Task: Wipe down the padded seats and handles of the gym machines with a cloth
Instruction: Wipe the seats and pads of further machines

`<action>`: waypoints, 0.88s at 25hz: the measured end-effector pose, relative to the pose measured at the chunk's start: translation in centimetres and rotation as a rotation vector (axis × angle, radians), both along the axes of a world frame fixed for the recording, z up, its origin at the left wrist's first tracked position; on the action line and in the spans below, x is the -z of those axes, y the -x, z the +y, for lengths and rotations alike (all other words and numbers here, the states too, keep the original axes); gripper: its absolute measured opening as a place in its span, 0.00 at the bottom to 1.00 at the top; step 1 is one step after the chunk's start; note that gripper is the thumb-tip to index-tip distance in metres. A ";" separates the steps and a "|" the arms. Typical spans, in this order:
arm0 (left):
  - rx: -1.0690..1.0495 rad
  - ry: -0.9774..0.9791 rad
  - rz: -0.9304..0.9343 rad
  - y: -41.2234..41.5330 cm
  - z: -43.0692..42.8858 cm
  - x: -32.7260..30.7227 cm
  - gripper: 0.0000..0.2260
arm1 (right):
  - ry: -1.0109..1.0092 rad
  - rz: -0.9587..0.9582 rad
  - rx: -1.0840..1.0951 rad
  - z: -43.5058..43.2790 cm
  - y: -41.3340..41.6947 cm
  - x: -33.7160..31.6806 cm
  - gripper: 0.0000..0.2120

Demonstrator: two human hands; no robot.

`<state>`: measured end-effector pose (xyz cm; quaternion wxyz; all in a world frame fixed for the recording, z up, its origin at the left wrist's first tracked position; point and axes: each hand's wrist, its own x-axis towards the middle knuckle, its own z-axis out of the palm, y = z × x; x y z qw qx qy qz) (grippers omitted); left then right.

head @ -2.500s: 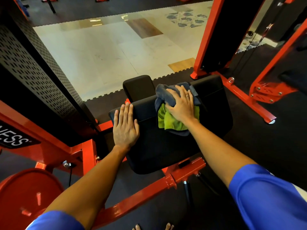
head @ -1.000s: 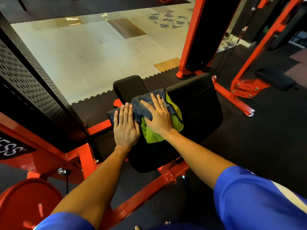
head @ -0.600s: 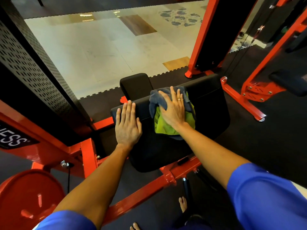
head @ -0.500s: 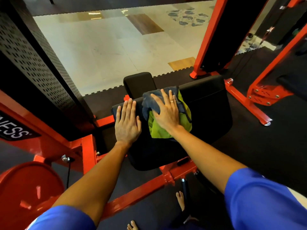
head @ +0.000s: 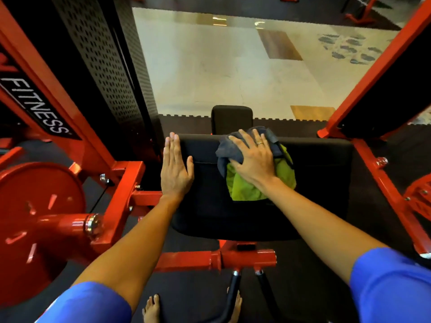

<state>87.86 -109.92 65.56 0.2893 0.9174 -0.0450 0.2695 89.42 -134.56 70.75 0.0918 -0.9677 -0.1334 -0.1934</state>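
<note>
1. The right hand lies flat with fingers spread, pressing the grey-and-green cloth rather than gripping it, probably to rub a wide patch.
2. The cloth sits midway along the padded seat's far edge.
3. The left hand, fingers straight and holding nothing, rests on the seat's left edge, likely as a brace.

White capitals reading "FITNESS" run slantwise on a black label fixed to the sloping red frame beam, up and above the red disc. A partial letter before the word is cut off and unreadable.
</note>
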 end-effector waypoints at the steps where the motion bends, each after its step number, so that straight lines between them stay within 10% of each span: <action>1: -0.023 0.058 0.023 0.3 -0.2 0.1 0.30 | -0.017 0.007 -0.062 1.8 0.2 0.4 0.33; 9: -0.309 0.404 0.240 3.4 -2.5 0.7 0.26 | 0.280 -0.061 -0.501 -1.6 1.2 1.1 0.36; 17: -0.328 0.442 0.271 4.4 -2.4 1.8 0.38 | 0.068 -0.044 -0.594 15.3 -3.6 -1.4 0.32; 22: -0.377 0.419 0.226 3.9 -2.2 2.3 0.27 | 0.145 -0.120 -0.634 8.9 -3.4 -1.0 0.23</action>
